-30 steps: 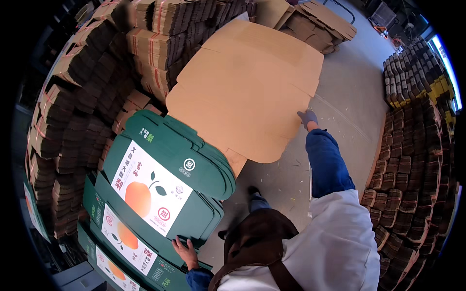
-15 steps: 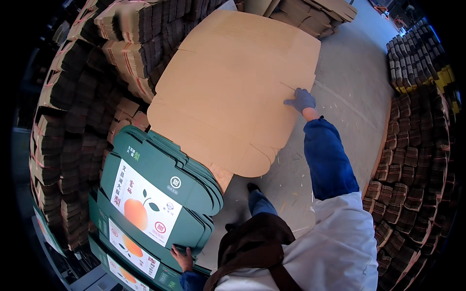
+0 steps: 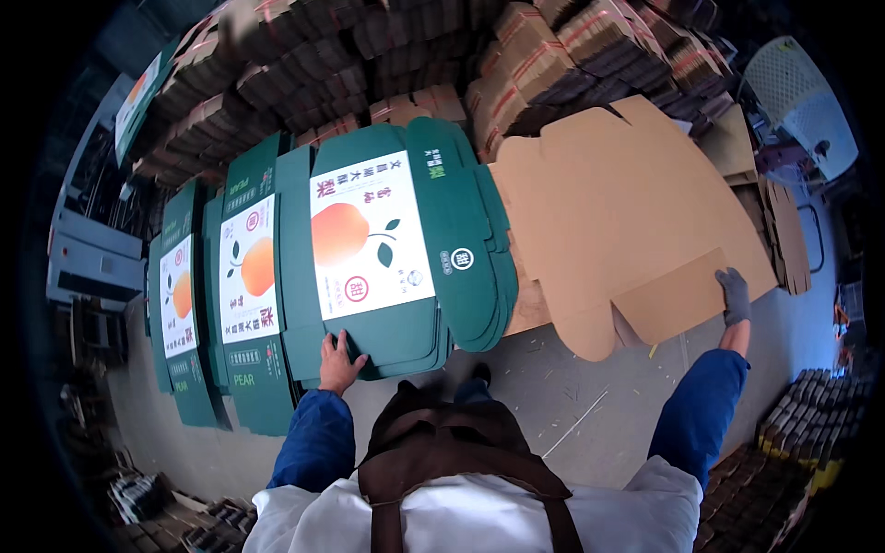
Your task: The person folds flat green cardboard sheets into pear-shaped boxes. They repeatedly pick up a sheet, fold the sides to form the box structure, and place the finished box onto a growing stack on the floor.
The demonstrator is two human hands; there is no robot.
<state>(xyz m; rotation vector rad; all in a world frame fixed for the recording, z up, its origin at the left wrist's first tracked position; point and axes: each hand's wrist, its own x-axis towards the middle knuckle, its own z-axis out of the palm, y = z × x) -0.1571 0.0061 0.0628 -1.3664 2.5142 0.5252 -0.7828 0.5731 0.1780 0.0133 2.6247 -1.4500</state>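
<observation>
My left hand, bare and with its fingers apart, rests on the near edge of a stack of flat green box blanks printed with an orange pear on a white panel. To the right, my right hand, in a grey glove, grips the near right edge of a large plain brown cardboard blank. A panel along that near edge is bent at a crease. The blank's left end lies beside the green stack, over a wooden surface. My right thumb is partly hidden.
More green printed blanks lie overlapping at the left. Strapped bundles of cardboard are piled along the back. A grey machine cabinet stands far left, and a white perforated panel far right. Paper scraps litter the floor.
My view has turned, so the brown blank now appears at the right and the green stack in the middle. The blank's near panel has bent at a crease. My left hand remains on the green stack.
</observation>
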